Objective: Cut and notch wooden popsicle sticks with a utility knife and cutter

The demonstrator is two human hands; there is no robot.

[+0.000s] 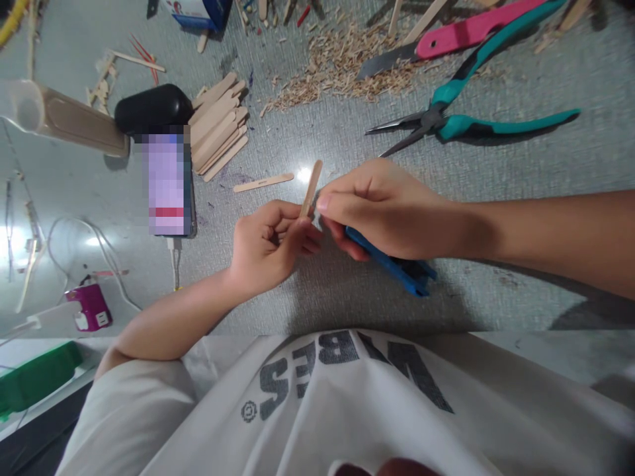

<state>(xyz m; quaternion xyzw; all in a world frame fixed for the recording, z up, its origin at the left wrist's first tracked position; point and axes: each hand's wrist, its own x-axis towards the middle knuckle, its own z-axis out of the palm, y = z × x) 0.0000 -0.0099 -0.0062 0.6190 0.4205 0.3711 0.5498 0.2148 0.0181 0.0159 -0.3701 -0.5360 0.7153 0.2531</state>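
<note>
My left hand pinches the lower end of a wooden craft stick between thumb and fingers. The stick points up and slightly right above the table. Close beside it, my right hand is wrapped round a blue-handled utility knife, whose back end sticks out below the palm. Its blade is too small or too covered to make out near the stick. Another craft stick lies flat just beyond my left hand. A fanned stack of craft sticks rests farther to the upper left.
Teal-handled long-nose pliers lie spread beyond my right hand. Behind them are a pink-handled knife and wood shavings. A phone on a charging cable, a black case and a clear container stand at left.
</note>
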